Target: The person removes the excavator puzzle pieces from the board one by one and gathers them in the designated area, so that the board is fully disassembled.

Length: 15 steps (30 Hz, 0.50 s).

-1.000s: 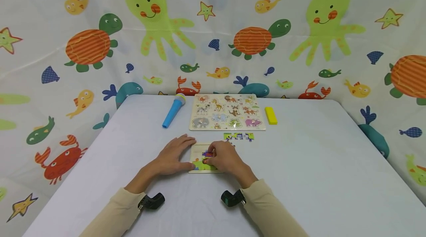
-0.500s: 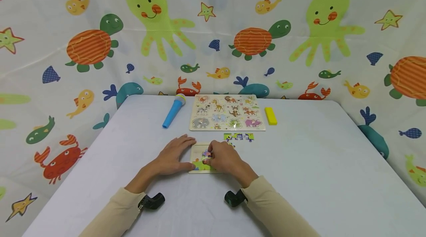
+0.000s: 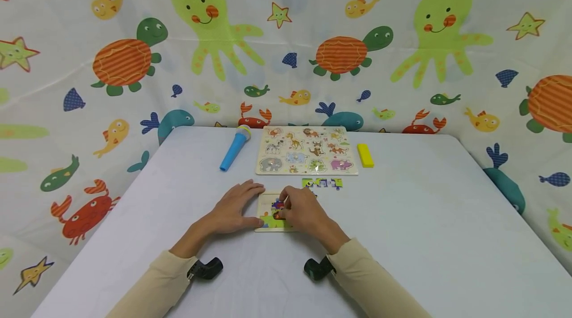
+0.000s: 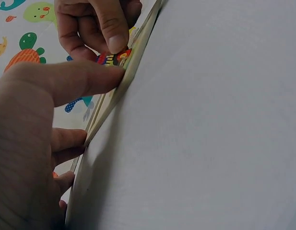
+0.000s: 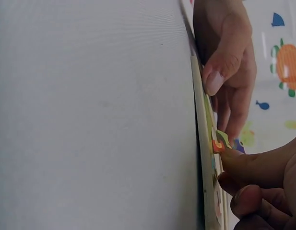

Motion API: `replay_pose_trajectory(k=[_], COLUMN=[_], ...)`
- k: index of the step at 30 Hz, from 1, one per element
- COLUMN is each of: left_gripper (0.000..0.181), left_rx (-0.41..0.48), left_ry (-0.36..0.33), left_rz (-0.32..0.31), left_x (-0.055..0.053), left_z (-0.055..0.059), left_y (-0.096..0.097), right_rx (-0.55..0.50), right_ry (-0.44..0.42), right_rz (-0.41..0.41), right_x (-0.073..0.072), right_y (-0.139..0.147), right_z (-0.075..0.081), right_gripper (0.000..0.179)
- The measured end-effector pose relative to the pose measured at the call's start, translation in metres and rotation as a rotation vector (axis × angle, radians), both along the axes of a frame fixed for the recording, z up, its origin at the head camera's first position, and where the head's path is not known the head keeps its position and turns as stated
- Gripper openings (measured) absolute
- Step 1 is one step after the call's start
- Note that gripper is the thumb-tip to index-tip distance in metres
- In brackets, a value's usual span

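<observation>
A small wooden jigsaw board [image 3: 264, 201] lies on the white table, its lower part filled with green pieces. My left hand [image 3: 234, 209] rests at its left side, fingers extended along the edge and the thumb [image 4: 97, 79] on the front rim. Over the board, my right hand [image 3: 305, 213] pinches a colourful jigsaw piece [image 3: 277, 205] between thumb and fingertips. Red, yellow and purple print shows on this piece [image 4: 109, 58] in the left wrist view. In the right wrist view the same piece [image 5: 221, 142] stands tilted close over the board. The right hand hides the board's right side.
Loose jigsaw pieces [image 3: 336, 183] lie just beyond the right hand, one partly hidden by it. Farther back are an animal peg puzzle [image 3: 306, 152], a blue toy microphone [image 3: 234, 152] and a yellow block [image 3: 365, 156]. A patterned cloth [image 3: 286, 99] hangs behind.
My right wrist has turned slightly rightward, and the pinched piece has shifted its tilt a little over the board. The left hand keeps its place at the board.
</observation>
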<state>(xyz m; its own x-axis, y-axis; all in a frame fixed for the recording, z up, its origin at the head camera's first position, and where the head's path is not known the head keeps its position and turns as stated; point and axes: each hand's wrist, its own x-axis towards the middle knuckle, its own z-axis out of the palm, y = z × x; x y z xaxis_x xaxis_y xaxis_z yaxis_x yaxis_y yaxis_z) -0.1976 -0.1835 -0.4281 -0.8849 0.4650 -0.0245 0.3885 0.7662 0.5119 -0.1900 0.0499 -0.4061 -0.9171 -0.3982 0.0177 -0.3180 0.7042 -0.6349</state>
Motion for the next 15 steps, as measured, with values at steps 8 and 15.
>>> replay_pose_trajectory(k=[8, 15], left_gripper=[0.081, 0.082], left_rx=[0.000, 0.005], left_ry=[0.006, 0.006], left_rz=[-0.004, -0.001], left_x=[-0.001, -0.002], left_z=[0.000, -0.002], left_y=[0.000, -0.001], right_rx=[-0.128, -0.168], right_ry=[-0.045, -0.013], right_rz=[-0.001, -0.003], right_x=[-0.002, -0.004], right_y=[0.002, 0.009], right_z=[0.005, 0.014], right_gripper=[0.014, 0.013])
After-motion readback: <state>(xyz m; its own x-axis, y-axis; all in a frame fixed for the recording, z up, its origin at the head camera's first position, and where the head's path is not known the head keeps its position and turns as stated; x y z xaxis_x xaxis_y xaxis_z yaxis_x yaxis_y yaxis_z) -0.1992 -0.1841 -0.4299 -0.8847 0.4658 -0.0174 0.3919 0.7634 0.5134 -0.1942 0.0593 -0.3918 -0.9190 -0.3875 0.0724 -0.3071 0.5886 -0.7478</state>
